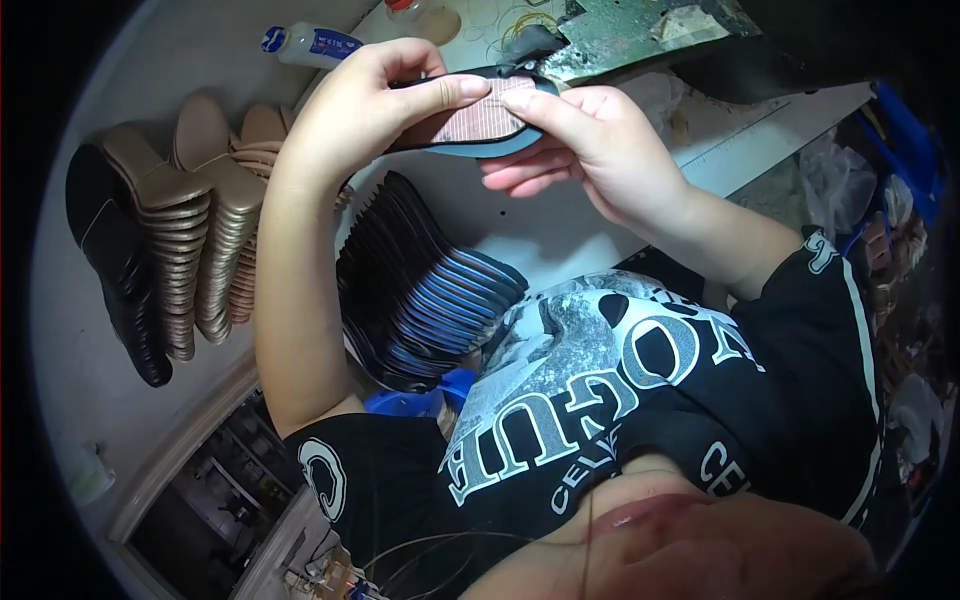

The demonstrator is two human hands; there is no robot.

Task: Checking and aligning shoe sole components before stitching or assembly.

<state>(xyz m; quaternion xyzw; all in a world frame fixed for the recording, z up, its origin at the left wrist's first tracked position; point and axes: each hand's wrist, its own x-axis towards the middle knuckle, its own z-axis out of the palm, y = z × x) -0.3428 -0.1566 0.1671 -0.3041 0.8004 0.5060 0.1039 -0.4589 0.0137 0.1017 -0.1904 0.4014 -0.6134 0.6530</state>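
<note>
A pale worktop (560, 225) lies under the hands. Nearest the body is a stack of dark soles (425, 285), with gold soles (178, 265) to its left. Above, left hand (405, 90) and right hand (575, 125) both grip one black-edged, striped sole (465, 122), thumbs on top. Beyond is a blue-labelled bottle (312, 44).
</note>
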